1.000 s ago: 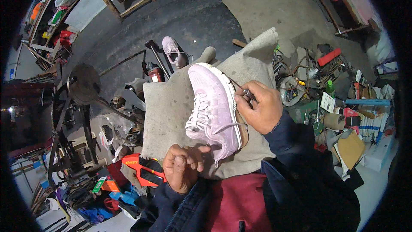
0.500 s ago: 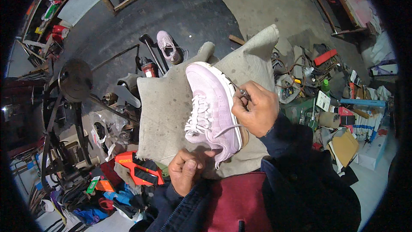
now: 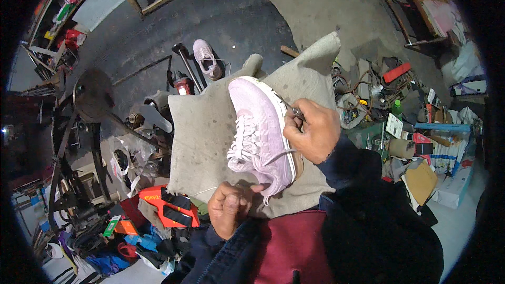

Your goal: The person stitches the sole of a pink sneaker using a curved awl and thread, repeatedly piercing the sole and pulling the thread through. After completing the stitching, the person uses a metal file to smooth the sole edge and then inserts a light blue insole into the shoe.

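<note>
A pale pink sneaker [image 3: 256, 106] with white laces and a white sole lies across my lap on a grey cloth [image 3: 197, 142], toe pointing away. At its right side my right hand [image 3: 314, 130] is closed round an awl [image 3: 296, 111], whose thin metal shaft slants to the sole's edge; the tip's exact place is hard to see. My left hand [image 3: 229, 208] is by the heel opening, fingers curled and one fingertip reaching to the heel collar. What those curled fingers hold, if anything, is hidden. A faint pale line, perhaps thread, crosses the cloth beside that hand.
The matching pink sneaker [image 3: 205, 58] stands on the dark floor ahead. To the left is a black metal machine with a round wheel [image 3: 93, 94]. An orange-red box [image 3: 167, 208] lies at lower left, and tools and scraps surround a red piece [image 3: 397, 72] at right.
My right hand and the awl have shifted very slightly; the shaft shows more along the sole's edge. The left hand has edged slightly right. The sneaker stays nearly in place.
</note>
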{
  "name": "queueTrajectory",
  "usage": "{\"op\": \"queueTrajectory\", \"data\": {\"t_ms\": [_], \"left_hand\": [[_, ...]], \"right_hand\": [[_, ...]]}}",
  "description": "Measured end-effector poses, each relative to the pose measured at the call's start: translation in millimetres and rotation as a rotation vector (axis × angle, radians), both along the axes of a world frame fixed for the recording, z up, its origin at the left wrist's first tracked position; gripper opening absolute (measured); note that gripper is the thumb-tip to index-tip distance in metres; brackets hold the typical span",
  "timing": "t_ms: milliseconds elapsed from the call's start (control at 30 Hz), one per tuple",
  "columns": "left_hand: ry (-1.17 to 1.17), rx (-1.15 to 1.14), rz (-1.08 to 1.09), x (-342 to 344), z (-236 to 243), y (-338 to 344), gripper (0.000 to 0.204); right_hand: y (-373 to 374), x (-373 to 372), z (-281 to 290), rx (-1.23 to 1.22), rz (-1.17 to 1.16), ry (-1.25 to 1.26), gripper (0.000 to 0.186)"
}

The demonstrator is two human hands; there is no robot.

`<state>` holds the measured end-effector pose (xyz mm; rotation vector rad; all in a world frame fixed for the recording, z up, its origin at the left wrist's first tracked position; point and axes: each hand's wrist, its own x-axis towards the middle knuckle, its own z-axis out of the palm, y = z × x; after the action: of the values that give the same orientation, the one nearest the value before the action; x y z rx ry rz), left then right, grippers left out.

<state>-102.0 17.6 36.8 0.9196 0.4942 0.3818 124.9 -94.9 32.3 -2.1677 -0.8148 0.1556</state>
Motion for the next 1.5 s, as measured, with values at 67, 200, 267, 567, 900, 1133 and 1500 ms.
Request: {"op": "queueTrajectory", "data": {"t_ms": [67,200,267,567,900,1133,1500], "left_hand": [[-0.075,-0.076,0.018,-1.2,-2.2,4.7,0.028],[-0.112,-0.015,0.001,-11.3,-3.8,20.6,0.028],[-0.025,0.145,0.028,-20.9,1.4,33.6,0.027],[0.393,0.819,0.172,-13.7,61.4,84.7,0.025],[0.149,1.796,-0.517,150.9,85.0,29.1,0.034],[0.131,1.935,-0.535,179.8,54.7,9.4,0.038],[0.172,1.815,-0.571,178.8,36.2,28.4,0.045]], "right_hand": [[-1.9,0.7,0.9,0.023,-0.001,0.03,0.012],[-4.1,0.1,0.2,0.102,-0.029,0.066,0.012],[-8.6,-1.0,-2.1,0.156,-0.065,0.127,0.011],[-84.8,29.0,-55.5,0.518,-0.3,0.501,0.007],[-201.1,-5.3,-177.9,0.129,-0.698,0.492,0.017],[-269.9,-90.1,-240.2,-0.128,-0.856,0.387,0.02],[-328.8,-80.6,-242.9,-0.25,-0.926,0.29,0.025]]}}
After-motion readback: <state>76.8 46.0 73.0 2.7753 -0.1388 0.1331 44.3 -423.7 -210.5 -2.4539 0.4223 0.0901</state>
